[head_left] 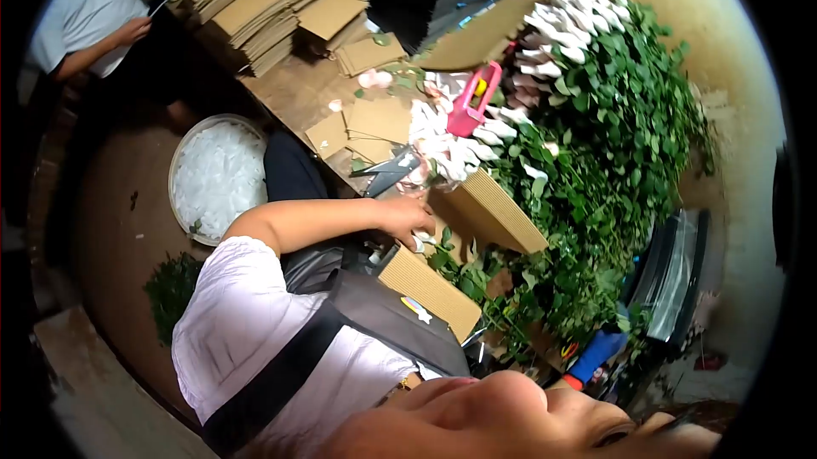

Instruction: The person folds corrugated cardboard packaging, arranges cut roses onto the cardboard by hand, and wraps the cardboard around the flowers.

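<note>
My bare left hand (407,216) reaches over the space between two corrugated cardboard pieces (494,210) (430,290). Its fingers curl round a white-wrapped flower head (422,241), with leafy stems beyond it. On the right, a blue glove with a red cuff covers my right hand (598,355), low among the leaves; its fingers and anything in them are hard to make out. Black-bladed scissors (390,171) lie just above my left hand. A pink tool (473,100) rests on white-wrapped flower heads (442,142).
A large heap of green stems (613,119) fills the right side. Cardboard stacks (247,8) and loose sheets (379,121) lie on the table (285,91). A round tub of white sleeves (219,176) stands left. Another person (89,12) is at the upper left, holding something thin.
</note>
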Tool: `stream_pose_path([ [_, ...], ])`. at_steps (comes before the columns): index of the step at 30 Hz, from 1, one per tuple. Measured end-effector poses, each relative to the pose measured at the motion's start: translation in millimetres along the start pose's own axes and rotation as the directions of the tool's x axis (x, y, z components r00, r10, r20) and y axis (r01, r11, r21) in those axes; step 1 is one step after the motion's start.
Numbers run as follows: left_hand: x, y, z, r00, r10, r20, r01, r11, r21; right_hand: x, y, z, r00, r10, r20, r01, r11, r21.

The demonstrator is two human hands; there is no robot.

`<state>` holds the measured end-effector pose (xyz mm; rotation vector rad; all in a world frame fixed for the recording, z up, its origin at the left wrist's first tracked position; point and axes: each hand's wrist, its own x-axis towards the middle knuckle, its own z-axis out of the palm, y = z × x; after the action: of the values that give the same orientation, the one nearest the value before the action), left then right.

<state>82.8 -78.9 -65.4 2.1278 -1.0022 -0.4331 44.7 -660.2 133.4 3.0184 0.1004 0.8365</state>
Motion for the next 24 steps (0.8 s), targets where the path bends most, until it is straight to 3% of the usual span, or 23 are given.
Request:
stream_pose_path([
  [1, 1.9, 1.8, -2.1, 0.998, -0.024, 0.050, 0.024, 1.000, 0.007, 4.4, -27.8, -8.7, 0.999, -0.001, 0.039, 0.009, 0.979, -0.206],
  [2, 1.2, 3.8, -2.1, 1.000, -0.011, 0.028, 0.010, 0.999, 0.053, 8.4, -32.3, -13.8, 0.984, -0.175, 0.020, 0.174, 0.954, -0.244],
  [4, 3.2, -2.6, 3.6, 1.000, 0.007, 0.031, -0.008, 1.000, 0.014, 3.8, -24.7, -14.1, 0.991, -0.125, 0.052, 0.131, 0.983, -0.130],
  [6, 2.9, -7.7, 8.1, 1.000, 0.016, 0.014, -0.016, 1.000, 0.009, -15.2, -21.4, -11.4, 0.999, -0.041, -0.029, 0.034, 0.978, -0.204],
  [7, 3.3, -7.6, 9.8, 1.000, 0.019, -0.001, -0.019, 1.000, 0.002, -27.7, -1.9, -13.6, 0.999, 0.001, -0.034, -0.002, 1.000, -0.019],
  [9, 3.7, -5.4, 9.8, 1.000, 0.013, -0.010, -0.013, 1.000, 0.020, -82.5, 69.5, -24.8, 0.976, 0.127, 0.178, -0.005, 0.827, -0.562],
  [11, 2.3, -4.1, 9.5, 0.999, 0.026, -0.022, -0.025, 0.999, 0.029, -164.3, 175.0, -20.3, 0.959, 0.236, 0.154, -0.078, 0.747, -0.660],
  [13, 0.7, -8.1, 11.0, 1.000, 0.003, -0.029, -0.004, 0.999, -0.036, -170.7, 145.5, -43.2, 0.701, 0.651, 0.291, -0.241, 0.601, -0.762],
  [14, 3.0, -9.0, 12.9, 1.000, 0.013, -0.019, -0.014, 0.997, -0.070, -171.9, 123.0, -56.0, 0.487, 0.820, 0.302, -0.300, 0.482, -0.824],
  [15, 1.1, -2.6, 5.3, 1.000, 0.019, -0.009, -0.019, 0.999, -0.031, -168.7, 112.1, -55.7, 0.556, 0.768, 0.318, -0.274, 0.530, -0.803],
  [16, 2.2, -1.2, 4.9, 1.000, 0.010, 0.004, -0.010, 1.000, -0.008, -154.8, 89.4, -50.1, 0.767, 0.556, 0.320, -0.295, 0.748, -0.594],
  [17, 1.6, -0.4, 4.9, 1.000, 0.011, 0.006, -0.011, 1.000, 0.015, -143.8, 74.7, -42.8, 0.923, 0.316, 0.218, -0.223, 0.904, -0.364],
  [18, 0.9, -0.2, 4.6, 1.000, 0.016, 0.009, -0.016, 0.999, 0.033, -143.1, 104.7, -23.6, 0.846, 0.408, 0.342, -0.238, 0.864, -0.443],
  [19, 0.8, -1.6, 6.5, 1.000, 0.028, -0.003, -0.028, 0.999, 0.039, -87.9, 35.2, -26.0, 0.739, 0.506, 0.445, -0.286, 0.833, -0.473],
  [20, 0.6, -0.8, 5.1, 1.000, 0.026, 0.004, -0.026, 0.999, 0.042, -80.3, 38.0, 6.1, 0.898, 0.326, 0.294, -0.227, 0.918, -0.326],
  [21, -0.4, 0.9, 2.7, 1.000, 0.028, 0.001, -0.029, 0.999, 0.027, -50.3, 9.0, 19.9, 0.960, 0.160, 0.231, -0.142, 0.985, -0.095],
  [22, -1.1, 2.9, 0.0, 1.000, 0.023, -0.008, -0.023, 1.000, 0.013, -22.4, -18.1, 36.1, 0.969, 0.136, 0.208, -0.120, 0.989, -0.088],
  [24, -1.2, 7.2, -4.5, 1.000, 0.014, -0.004, -0.014, 1.000, 0.022, 37.5, -74.4, 65.2, 0.990, 0.027, 0.141, -0.048, 0.988, 0.145],
])
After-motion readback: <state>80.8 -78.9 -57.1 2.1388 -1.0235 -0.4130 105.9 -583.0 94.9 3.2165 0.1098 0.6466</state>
